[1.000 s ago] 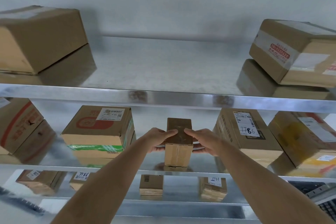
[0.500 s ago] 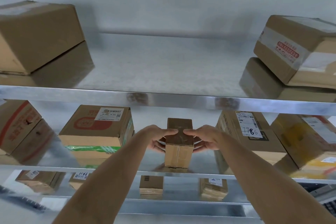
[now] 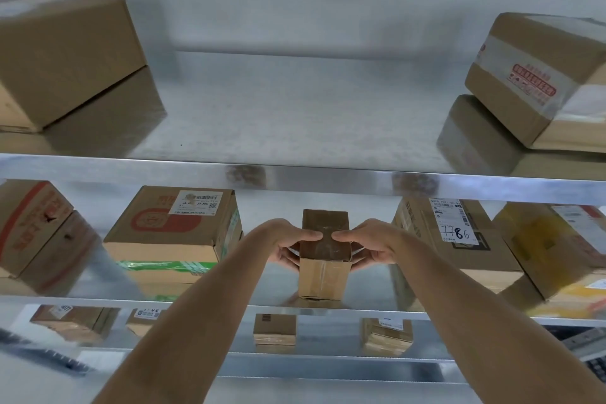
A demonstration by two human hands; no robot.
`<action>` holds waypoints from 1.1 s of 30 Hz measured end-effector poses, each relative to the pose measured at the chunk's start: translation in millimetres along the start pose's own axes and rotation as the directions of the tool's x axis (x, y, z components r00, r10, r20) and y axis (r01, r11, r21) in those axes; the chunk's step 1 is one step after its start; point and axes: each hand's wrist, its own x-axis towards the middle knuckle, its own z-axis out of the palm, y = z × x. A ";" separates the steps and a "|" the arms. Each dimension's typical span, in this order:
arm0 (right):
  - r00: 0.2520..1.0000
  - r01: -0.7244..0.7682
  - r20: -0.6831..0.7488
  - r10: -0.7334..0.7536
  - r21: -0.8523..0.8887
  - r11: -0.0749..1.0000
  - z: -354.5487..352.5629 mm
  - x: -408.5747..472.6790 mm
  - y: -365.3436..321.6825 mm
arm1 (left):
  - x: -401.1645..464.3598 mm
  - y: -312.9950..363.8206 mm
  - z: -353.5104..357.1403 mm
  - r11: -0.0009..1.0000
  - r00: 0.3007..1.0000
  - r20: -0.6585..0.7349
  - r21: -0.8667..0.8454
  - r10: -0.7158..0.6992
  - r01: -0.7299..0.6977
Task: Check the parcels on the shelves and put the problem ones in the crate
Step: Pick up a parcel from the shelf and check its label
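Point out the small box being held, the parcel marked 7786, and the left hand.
small box (image 3: 324, 275): head view, taped front face.
7786 parcel (image 3: 454, 223): head view, white label.
left hand (image 3: 287, 241): head view, back of hand.

Parcel storeroom: tiered metal shelving (image 3: 328, 179) against a plain wall, stocked with taped cardboard parcels (image 3: 170, 223) bearing barcoded shipping labels (image 3: 454, 221).
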 end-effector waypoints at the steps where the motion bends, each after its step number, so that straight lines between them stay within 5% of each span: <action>1: 1.000 0.002 -0.001 -0.002 -0.003 1.000 0.0 0.6 0.3 | 0.4 -0.3 0.2 1.000 1.000 0.002 0.004 -0.002 0.002; 33: 0.998 0.031 -0.062 -0.025 0.102 0.994 8.6 -16.8 23.9 | -9.9 -21.6 3.6 0.988 0.998 -0.017 -0.145 0.059 -0.060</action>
